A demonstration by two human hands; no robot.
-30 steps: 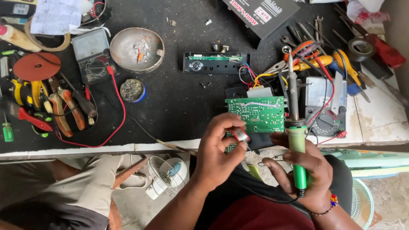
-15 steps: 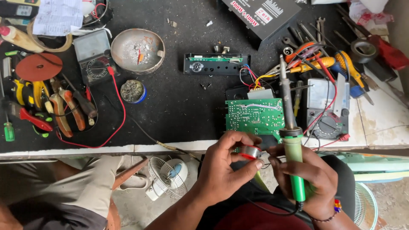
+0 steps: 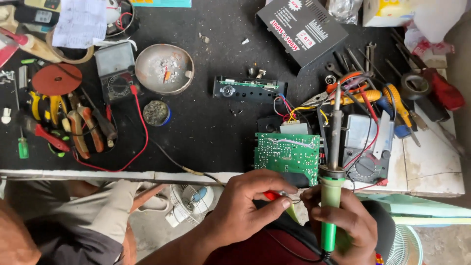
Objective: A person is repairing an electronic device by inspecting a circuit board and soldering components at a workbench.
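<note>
The right hand (image 3: 343, 223) is closed around the green handle of a soldering iron (image 3: 332, 196), whose dark metal shaft stands almost upright in the view, its tip reaching up past the workbench edge toward the pile of pliers. Just beside it, the left hand (image 3: 245, 206) pinches a small red part (image 3: 273, 196) between thumb and fingers; a bit of metal and fine wire show at its end, but what it is cannot be told. Both hands sit below the front edge of the black-topped workbench (image 3: 206, 127), over the person's lap. Right above them a green circuit board (image 3: 287, 152) lies at the bench edge, coloured wires running from it to a black faceplate (image 3: 249, 89). Farther out are a round metal dish of ash (image 3: 164, 68), a multimeter (image 3: 114, 71) with a red lead, and a black amplifier case (image 3: 301, 29). Compared with a second ago, the iron has swung from a low tilt to nearly vertical, and the hands have drawn closer together.
</note>
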